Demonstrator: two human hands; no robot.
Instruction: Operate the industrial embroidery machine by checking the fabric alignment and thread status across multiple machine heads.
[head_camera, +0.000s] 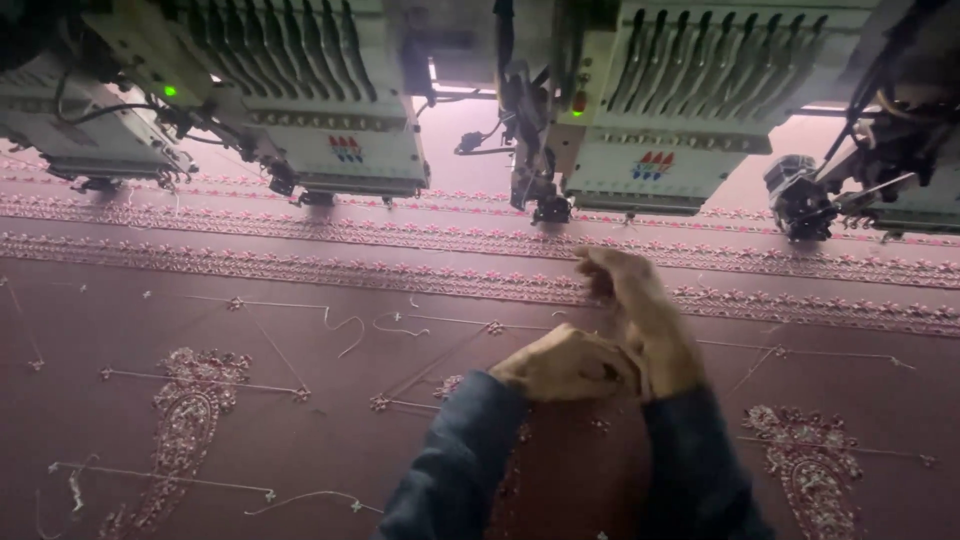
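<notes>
A maroon fabric (300, 330) is stretched flat under a row of embroidery machine heads. It carries pink embroidered border bands (300, 268) and paisley motifs (185, 410). Both my hands come out of blue sleeves at the centre. My left hand (565, 365) rests on the fabric with its fingers curled in; nothing shows in it. My right hand (640, 315) crosses just beyond it and stretches toward the nearest border band, fingertips bunched together at the band's edge. Motion blur hides whether they pinch a thread.
Machine heads hang over the far part of the fabric: one at the left (330, 110), one at the centre right (650, 120), another at the right edge (880, 170). Needle assembly (545, 195) sits just beyond my right fingertips. Loose white threads (345, 325) lie across the fabric.
</notes>
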